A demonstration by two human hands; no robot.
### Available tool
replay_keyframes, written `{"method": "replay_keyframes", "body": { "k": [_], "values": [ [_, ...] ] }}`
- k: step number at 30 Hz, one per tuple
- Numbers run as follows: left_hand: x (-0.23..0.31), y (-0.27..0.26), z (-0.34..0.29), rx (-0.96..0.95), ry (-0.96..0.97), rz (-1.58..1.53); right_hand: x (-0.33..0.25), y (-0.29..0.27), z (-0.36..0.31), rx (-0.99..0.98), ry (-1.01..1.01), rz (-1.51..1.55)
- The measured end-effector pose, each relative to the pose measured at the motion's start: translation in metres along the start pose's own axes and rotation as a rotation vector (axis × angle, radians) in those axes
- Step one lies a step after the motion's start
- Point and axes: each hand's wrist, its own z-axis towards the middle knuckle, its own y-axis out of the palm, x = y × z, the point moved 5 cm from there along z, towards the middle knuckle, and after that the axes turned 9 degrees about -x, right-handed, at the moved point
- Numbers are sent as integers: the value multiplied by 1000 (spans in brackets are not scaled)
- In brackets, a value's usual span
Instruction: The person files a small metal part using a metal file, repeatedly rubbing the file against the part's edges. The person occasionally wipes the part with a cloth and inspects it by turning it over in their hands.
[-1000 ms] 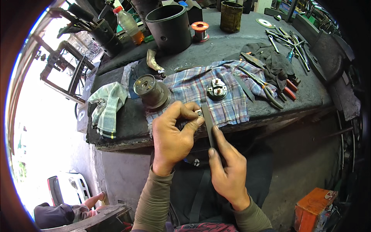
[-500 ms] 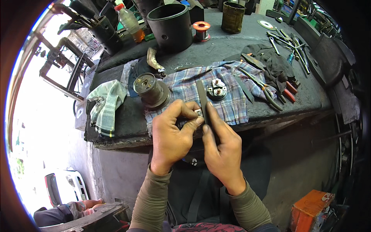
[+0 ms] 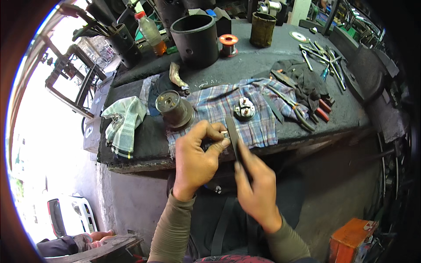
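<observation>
My left hand [image 3: 196,160] pinches a small pale metal piece [image 3: 225,135] between thumb and fingertips, just beyond the bench's front edge. My right hand [image 3: 258,186] is closed round a dark flat file [image 3: 232,132], its blade pointing away from me and lying against or right beside the metal piece; whether they touch I cannot tell. Beyond the file tip, a round black cap with copper studs [image 3: 244,109] sits on a plaid cloth [image 3: 263,127]. Left of it stands a flanged metal cylinder [image 3: 174,111] with its end face up.
Pliers [image 3: 294,107] with worn handles lie on the cloth's right. Farther back are a wide black pipe section [image 3: 194,44], a solder spool [image 3: 228,46], a rusty can [image 3: 262,30] and several hand tools [image 3: 324,59]. A checked rag [image 3: 125,122] hangs over the left edge.
The file has slid back toward me along the metal piece, with my right hand moving down and slightly right. My left hand keeps its pinch. The whole view has tilted a little.
</observation>
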Motion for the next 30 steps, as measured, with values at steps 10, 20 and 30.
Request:
{"method": "replay_keyframes", "body": {
  "k": [10,20,30],
  "values": [
    [11,-17,-2,16,-4,202,-8,20,30,-4,148,63],
    [-5,-1,0,-16,68,-18,8,-13,-63,40,364,133],
    [-2,2,1,-15,211,89,19,4,-18,-10,242,174]
  ]
}}
